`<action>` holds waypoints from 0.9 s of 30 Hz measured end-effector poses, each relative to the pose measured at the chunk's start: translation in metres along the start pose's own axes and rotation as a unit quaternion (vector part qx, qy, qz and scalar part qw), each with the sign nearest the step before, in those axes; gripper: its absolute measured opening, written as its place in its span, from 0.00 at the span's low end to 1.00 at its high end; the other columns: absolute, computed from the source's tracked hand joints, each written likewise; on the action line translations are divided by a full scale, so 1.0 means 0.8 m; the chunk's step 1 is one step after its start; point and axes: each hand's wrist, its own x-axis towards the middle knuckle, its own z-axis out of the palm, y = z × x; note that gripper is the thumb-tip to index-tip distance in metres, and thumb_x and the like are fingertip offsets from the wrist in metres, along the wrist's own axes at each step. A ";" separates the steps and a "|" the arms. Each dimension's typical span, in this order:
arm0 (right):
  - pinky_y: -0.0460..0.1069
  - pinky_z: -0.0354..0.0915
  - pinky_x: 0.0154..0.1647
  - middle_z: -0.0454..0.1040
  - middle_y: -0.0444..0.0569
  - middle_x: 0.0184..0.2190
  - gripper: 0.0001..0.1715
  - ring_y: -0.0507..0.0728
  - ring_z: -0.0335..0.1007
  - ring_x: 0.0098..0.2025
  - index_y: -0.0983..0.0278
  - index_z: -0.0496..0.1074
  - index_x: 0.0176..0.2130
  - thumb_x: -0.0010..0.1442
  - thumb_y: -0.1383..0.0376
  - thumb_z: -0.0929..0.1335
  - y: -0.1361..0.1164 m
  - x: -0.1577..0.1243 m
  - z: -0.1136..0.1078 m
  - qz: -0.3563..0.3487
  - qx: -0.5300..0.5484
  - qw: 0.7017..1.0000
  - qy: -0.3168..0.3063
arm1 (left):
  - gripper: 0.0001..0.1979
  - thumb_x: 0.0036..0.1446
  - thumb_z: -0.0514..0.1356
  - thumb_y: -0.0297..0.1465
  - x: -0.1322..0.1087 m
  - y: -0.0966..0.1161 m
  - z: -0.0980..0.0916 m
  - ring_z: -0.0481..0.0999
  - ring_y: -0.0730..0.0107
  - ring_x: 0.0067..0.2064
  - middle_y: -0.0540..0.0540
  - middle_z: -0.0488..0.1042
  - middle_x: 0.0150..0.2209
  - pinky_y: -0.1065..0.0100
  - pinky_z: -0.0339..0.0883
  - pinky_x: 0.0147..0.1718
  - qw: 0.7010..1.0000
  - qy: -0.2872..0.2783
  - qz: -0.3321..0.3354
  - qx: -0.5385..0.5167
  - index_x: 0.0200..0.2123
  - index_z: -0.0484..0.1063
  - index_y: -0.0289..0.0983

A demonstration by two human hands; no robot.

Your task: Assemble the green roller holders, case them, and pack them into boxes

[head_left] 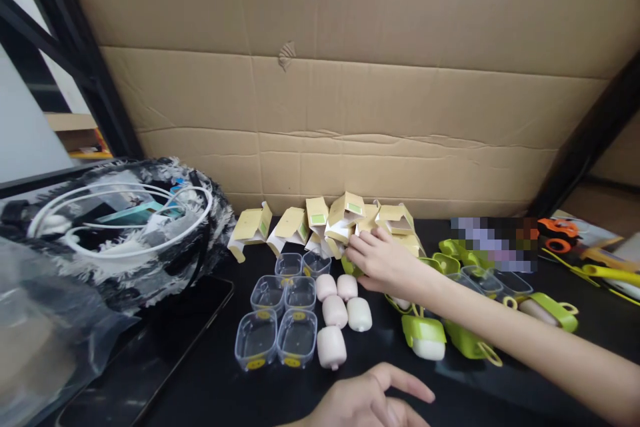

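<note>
My right hand reaches in from the right, its fingers and thumb closed around a green case, mostly hidden by the hand. My left hand is at the bottom edge, holding nothing, fingers apart and the index finger stretched to the right. Between the hands lie several rounded pale pink and white pods. To their left stand clear plastic cups in pairs with yellow labels. A green case with a white pod inside sits below my right forearm.
Opened yellow cardboard boxes lie along the cardboard wall. More green cases and clear cups lie beyond my forearm. A fluffy basket with white cable and a dark phone-like slab are at left. An orange toy vehicle stands right.
</note>
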 end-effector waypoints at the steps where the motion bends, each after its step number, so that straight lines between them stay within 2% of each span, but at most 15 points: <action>1: 0.56 0.61 0.41 0.74 0.57 0.38 0.11 0.63 0.68 0.41 0.70 0.73 0.40 0.54 0.70 0.68 0.001 -0.004 -0.004 0.011 0.009 1.000 0.005 | 0.23 0.30 0.56 0.24 0.001 -0.002 -0.002 0.69 0.66 0.30 0.47 0.79 0.26 0.65 0.53 0.38 1.000 -0.004 0.003 0.003 0.36 0.75 0.33; 4: 0.59 0.61 0.44 0.73 0.58 0.39 0.14 0.64 0.68 0.42 0.70 0.71 0.41 0.53 0.67 0.69 0.001 -0.019 -0.022 0.054 0.045 0.997 0.032 | 0.22 0.35 0.56 0.25 0.005 -0.012 -0.011 0.71 0.66 0.30 0.49 0.77 0.25 0.62 0.55 0.43 0.999 -0.007 0.043 0.024 0.39 0.73 0.34; 7: 0.55 0.64 0.43 0.72 0.54 0.39 0.17 0.61 0.68 0.42 0.68 0.68 0.43 0.51 0.68 0.68 -0.007 -0.041 -0.045 0.084 0.101 0.990 0.055 | 0.24 0.41 0.62 0.23 0.009 -0.023 -0.020 0.74 0.62 0.39 0.49 0.78 0.29 0.61 0.55 0.47 0.992 -0.006 0.109 0.057 0.46 0.70 0.39; 8: 0.53 0.65 0.41 0.72 0.52 0.38 0.17 0.60 0.68 0.41 0.66 0.68 0.42 0.50 0.69 0.68 -0.012 -0.049 -0.053 0.091 0.142 0.984 0.056 | 0.27 0.43 0.65 0.26 0.010 -0.026 -0.021 0.74 0.60 0.42 0.48 0.78 0.31 0.60 0.55 0.47 0.990 -0.012 0.124 0.066 0.50 0.67 0.41; 10: 0.50 0.66 0.37 0.72 0.47 0.36 0.20 0.57 0.68 0.38 0.63 0.68 0.41 0.45 0.70 0.69 -0.023 -0.064 -0.066 0.097 0.245 0.963 0.048 | 0.36 0.47 0.67 0.38 0.011 -0.028 -0.020 0.75 0.58 0.43 0.46 0.78 0.36 0.59 0.59 0.45 0.985 -0.024 0.154 0.068 0.58 0.58 0.44; 12: 0.48 0.67 0.36 0.72 0.44 0.35 0.20 0.55 0.68 0.36 0.60 0.69 0.39 0.43 0.70 0.71 -0.034 -0.076 -0.075 0.075 0.331 0.940 0.025 | 0.41 0.48 0.65 0.47 0.011 -0.026 -0.015 0.77 0.57 0.42 0.43 0.77 0.43 0.57 0.62 0.42 0.979 -0.028 0.193 0.059 0.61 0.51 0.46; 13: 0.48 0.67 0.37 0.72 0.42 0.34 0.20 0.54 0.69 0.36 0.59 0.69 0.39 0.44 0.70 0.72 -0.038 -0.080 -0.078 0.057 0.348 0.936 0.008 | 0.40 0.48 0.65 0.49 0.010 -0.024 -0.011 0.77 0.57 0.43 0.42 0.75 0.46 0.57 0.63 0.42 0.976 -0.019 0.207 0.058 0.61 0.51 0.46; 15: 0.48 0.67 0.43 0.73 0.41 0.35 0.20 0.53 0.70 0.37 0.57 0.71 0.41 0.46 0.70 0.73 -0.042 -0.086 -0.079 0.020 0.356 0.934 -0.027 | 0.34 0.46 0.67 0.46 0.010 -0.021 -0.006 0.76 0.55 0.44 0.41 0.73 0.45 0.58 0.63 0.42 0.974 0.020 0.218 0.062 0.54 0.62 0.40; 17: 0.48 0.67 0.45 0.74 0.41 0.37 0.20 0.53 0.72 0.39 0.56 0.72 0.42 0.48 0.69 0.74 -0.040 -0.088 -0.076 -0.001 0.361 0.931 -0.047 | 0.25 0.42 0.70 0.42 0.011 -0.019 -0.004 0.75 0.58 0.39 0.45 0.74 0.35 0.61 0.63 0.39 0.977 0.067 0.192 0.069 0.42 0.70 0.36; 18: 0.47 0.67 0.45 0.74 0.41 0.38 0.18 0.53 0.72 0.40 0.57 0.72 0.42 0.50 0.70 0.73 -0.037 -0.087 -0.073 -0.003 0.366 0.930 -0.045 | 0.22 0.41 0.70 0.40 0.012 -0.019 -0.004 0.74 0.61 0.35 0.47 0.73 0.30 0.62 0.62 0.36 0.978 0.085 0.176 0.069 0.38 0.70 0.36; 20: 0.46 0.68 0.42 0.75 0.44 0.40 0.10 0.53 0.72 0.41 0.59 0.73 0.40 0.57 0.71 0.68 -0.030 -0.084 -0.065 0.006 0.359 0.933 -0.019 | 0.19 0.40 0.68 0.38 0.012 -0.019 -0.007 0.71 0.66 0.30 0.49 0.72 0.25 0.65 0.60 0.32 0.980 0.105 0.149 0.085 0.35 0.69 0.37; 23: 0.53 0.68 0.43 0.74 0.51 0.44 0.15 0.58 0.71 0.44 0.62 0.72 0.45 0.63 0.73 0.61 -0.023 -0.079 -0.047 0.008 0.268 0.963 0.023 | 0.19 0.38 0.68 0.36 0.008 -0.017 -0.010 0.67 0.71 0.27 0.51 0.71 0.24 0.67 0.57 0.31 0.978 0.112 0.121 0.128 0.34 0.70 0.35; 25: 0.57 0.68 0.43 0.73 0.55 0.46 0.16 0.62 0.71 0.45 0.64 0.71 0.48 0.63 0.73 0.61 -0.025 -0.076 -0.035 -0.019 0.198 0.980 0.031 | 0.16 0.37 0.67 0.35 0.004 -0.013 -0.006 0.64 0.74 0.26 0.51 0.70 0.24 0.68 0.55 0.32 0.976 0.114 0.105 0.156 0.31 0.71 0.34; 27: 0.59 0.68 0.43 0.74 0.58 0.47 0.13 0.64 0.71 0.47 0.67 0.73 0.42 0.63 0.74 0.61 -0.031 -0.076 -0.026 -0.042 0.157 0.986 0.038 | 0.11 0.38 0.63 0.33 0.001 -0.009 0.001 0.62 0.75 0.25 0.52 0.69 0.24 0.68 0.54 0.31 0.973 0.128 0.086 0.174 0.29 0.72 0.35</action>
